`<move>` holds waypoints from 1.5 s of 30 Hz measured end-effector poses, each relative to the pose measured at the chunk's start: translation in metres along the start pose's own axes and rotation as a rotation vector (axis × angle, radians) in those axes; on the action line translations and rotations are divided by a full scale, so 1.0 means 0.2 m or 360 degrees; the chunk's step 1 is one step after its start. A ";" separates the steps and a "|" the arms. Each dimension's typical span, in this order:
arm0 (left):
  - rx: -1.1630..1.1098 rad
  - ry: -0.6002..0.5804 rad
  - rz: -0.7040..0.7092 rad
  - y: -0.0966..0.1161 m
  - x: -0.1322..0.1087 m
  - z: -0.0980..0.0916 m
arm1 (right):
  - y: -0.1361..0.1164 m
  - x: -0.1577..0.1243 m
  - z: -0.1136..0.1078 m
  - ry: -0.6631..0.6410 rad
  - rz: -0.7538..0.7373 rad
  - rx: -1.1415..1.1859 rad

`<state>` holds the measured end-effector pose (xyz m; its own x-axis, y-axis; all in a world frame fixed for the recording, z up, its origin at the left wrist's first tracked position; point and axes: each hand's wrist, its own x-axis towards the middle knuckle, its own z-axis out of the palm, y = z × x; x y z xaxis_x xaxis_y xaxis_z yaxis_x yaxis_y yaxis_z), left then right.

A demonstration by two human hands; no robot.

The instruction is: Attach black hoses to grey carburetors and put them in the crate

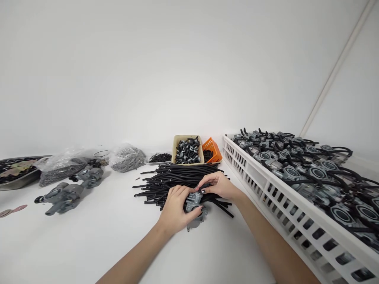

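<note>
My left hand point(174, 209) is wrapped round a grey metal carburetor point(194, 209), its thumb across the near side. The carburetor is above the white table, close to the front of a pile of black rubber hoses point(166, 181). At the carburetor's top end, the fingertips of my right hand point(217, 185) are pinched together. Whatever sits between those fingertips is mostly hidden; a small dark bit shows there. The hose pile lies just behind both hands.
Along the right runs a white slotted crate point(266, 181) full of carburetors with hoses. Behind the hoses stand a cream tray point(174, 150) of black-and-metal parts and an orange basket point(213, 148). At left lie two carburetors point(60, 197), plastic bags point(126, 157) of small parts and a metal tray point(32, 179).
</note>
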<state>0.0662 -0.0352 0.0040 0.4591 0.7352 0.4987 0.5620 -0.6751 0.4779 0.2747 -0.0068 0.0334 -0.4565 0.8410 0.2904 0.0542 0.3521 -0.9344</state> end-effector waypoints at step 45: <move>-0.0189 -0.0007 -0.0059 -0.03 -0.02 0.02 | 0.02 0.00 0.13 -0.0031 0.0052 -0.0423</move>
<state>0.0639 -0.0343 -0.0029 0.4427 0.7597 0.4763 0.4931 -0.6499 0.5783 0.2518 -0.0169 0.0248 -0.4674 0.8465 0.2549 0.2991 0.4227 -0.8555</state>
